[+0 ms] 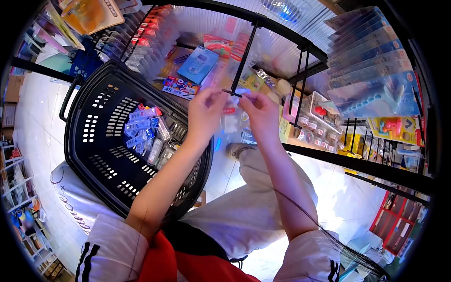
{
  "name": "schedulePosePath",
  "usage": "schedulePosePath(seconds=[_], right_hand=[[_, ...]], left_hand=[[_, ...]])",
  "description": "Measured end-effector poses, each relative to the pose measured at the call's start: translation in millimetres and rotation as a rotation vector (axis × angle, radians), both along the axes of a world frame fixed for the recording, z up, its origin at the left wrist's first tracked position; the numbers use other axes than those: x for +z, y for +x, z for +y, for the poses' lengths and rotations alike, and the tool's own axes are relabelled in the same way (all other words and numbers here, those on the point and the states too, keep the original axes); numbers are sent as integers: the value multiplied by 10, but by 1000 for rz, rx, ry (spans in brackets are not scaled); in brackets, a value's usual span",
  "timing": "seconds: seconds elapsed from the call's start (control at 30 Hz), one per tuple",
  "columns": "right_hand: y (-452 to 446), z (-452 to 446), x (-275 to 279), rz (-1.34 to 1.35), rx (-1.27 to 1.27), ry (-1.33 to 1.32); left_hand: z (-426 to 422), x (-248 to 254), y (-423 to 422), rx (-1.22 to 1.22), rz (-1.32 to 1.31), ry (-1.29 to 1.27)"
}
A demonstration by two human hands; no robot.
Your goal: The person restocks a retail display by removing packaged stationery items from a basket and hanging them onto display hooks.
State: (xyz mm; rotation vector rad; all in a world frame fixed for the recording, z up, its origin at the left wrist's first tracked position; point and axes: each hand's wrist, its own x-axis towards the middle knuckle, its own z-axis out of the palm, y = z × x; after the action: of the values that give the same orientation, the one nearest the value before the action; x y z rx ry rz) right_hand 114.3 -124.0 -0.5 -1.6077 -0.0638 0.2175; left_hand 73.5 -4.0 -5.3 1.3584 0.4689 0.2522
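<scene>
My left hand (205, 111) and my right hand (261, 112) meet at the front end of a black display hook (232, 93). Fingers of both hands are pinched together on either side of its short crossbar. Between them, see-through plastic with a red patch (229, 111) shows just under the hook end; it looks like a small clear package, though its contents are unclear. Left of my left forearm stands a black shopping basket (96, 155), tilted in view. Several small boxed packages (143, 124) and clear packs (162, 148) lie inside it.
A blue box (198, 65) and other packs lie on the shelf behind the hook. Blue blister packs (371, 94) hang at right, above small labelled jars (314, 133). Red-topped packs (150, 37) hang at upper left. A black rail (357, 167) crosses the right side.
</scene>
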Motion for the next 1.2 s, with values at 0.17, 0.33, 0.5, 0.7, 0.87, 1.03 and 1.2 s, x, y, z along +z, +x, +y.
schedulePosePath(seconds=[0.17,0.33,0.5,0.7,0.87,1.03,1.2], right_hand=[[110,100,-6,-162,-74,-265],[243,130,-91,-105,-99,-275],[380,174,-89,-121,-242,-219],[472,40,-234,97,-196,-113],[348,113,24,407,-42,0],[176,155,198,631,425,-298],[-206,308,793,650,894,-345]], left_hand=[[71,-104,171,-6,-74,94],[65,-144,345,20,-79,18],[187,-327,962,18,-168,402],[295,-325,1245,-96,-287,333],[962,123,580,-254,-214,381],[1983,446,-514,-450,-87,585],[2789,470,-1311,-830,365,1136]])
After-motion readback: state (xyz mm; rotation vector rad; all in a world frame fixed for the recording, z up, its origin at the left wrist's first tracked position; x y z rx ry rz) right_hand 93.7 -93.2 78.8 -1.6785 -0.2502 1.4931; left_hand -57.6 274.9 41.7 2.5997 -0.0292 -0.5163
